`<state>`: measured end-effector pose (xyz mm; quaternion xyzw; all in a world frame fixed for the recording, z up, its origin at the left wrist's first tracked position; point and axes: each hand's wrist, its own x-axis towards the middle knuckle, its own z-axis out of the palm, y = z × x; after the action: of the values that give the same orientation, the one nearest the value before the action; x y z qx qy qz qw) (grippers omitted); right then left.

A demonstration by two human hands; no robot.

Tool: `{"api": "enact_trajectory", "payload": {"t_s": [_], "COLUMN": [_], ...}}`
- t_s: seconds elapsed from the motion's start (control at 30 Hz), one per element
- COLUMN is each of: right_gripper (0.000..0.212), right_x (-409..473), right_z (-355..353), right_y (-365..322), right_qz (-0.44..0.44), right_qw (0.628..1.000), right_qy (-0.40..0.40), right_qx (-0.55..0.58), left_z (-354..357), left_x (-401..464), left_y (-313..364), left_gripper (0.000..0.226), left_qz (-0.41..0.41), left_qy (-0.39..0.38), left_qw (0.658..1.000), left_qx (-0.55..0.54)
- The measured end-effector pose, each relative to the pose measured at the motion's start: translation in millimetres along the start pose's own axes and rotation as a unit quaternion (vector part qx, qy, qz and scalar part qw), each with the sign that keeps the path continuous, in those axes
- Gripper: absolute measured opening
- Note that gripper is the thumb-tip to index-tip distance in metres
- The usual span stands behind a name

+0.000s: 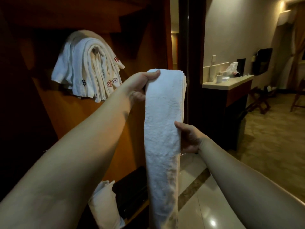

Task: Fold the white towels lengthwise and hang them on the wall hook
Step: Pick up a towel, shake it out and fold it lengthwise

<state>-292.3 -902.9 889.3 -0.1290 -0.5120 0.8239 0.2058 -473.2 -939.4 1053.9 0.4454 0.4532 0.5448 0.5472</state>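
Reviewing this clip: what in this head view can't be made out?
- Wall hook: hidden under the hung towels.
- Lower end of the held towel: cut off by the bottom edge.
- Fingers of the left hand and right hand: mostly behind that towel.
- Items on the counter: too small and dim.

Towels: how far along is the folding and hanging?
Done: several folded towels already hang on the wooden wall. In hand: one white towel, folded into a long strip, left hand gripping its top, right hand gripping mid-length. Left: hanging it; a white bundle lies below.
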Motion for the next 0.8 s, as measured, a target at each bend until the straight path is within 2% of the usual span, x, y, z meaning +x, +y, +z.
{"api": "enact_trajectory", "payload": {"t_s": [0.17,0.23,0.33,0.4,0.47,0.53,0.6,0.7,0.8], "right_gripper": [0.055,0.05,0.064,0.064,0.057,0.055,0.062,0.062,0.056], "right_x": [2,5,7,7,10,12,16,24,36], "right_z": [14,20,20,17,13,10,8,6,4], "right_y": [1,-4,-8,-9,-10,-9,-11,-21,-33], "right_qz": [0.013,0.015,0.016,0.003,-0.013,-0.023,-0.042,-0.093,-0.139], "right_qw": [0.997,0.998,0.999,0.999,0.999,0.999,0.997,0.99,0.979], "right_qy": [-0.018,0.0,0.03,0.04,0.04,0.046,0.062,0.108,0.145], "right_qx": [-0.07,-0.061,-0.029,-0.007,0.0,0.001,0.007,0.018,0.042], "left_z": [-18,-27,-38,-41,-49,-58,-64,-69,-71], "left_x": [22,30,41,47,51,53,55,62,65], "left_y": [-11,-21,-40,-51,-65,-79,-90,-97,-98], "left_gripper": [0.049,0.038,0.024,0.039,0.053,0.065,0.066,0.061,0.059], "left_qz": [0.014,0.003,0.003,0.004,-0.036,-0.092,-0.132,-0.094,-0.018], "left_qy": [0.104,0.114,0.103,0.096,0.056,0.008,-0.015,0.011,0.097], "left_qw": [0.986,0.985,0.988,0.982,0.98,0.984,0.981,0.981,0.985], "left_qx": [0.13,0.13,0.113,0.162,0.188,0.152,0.142,0.167,0.143]}}
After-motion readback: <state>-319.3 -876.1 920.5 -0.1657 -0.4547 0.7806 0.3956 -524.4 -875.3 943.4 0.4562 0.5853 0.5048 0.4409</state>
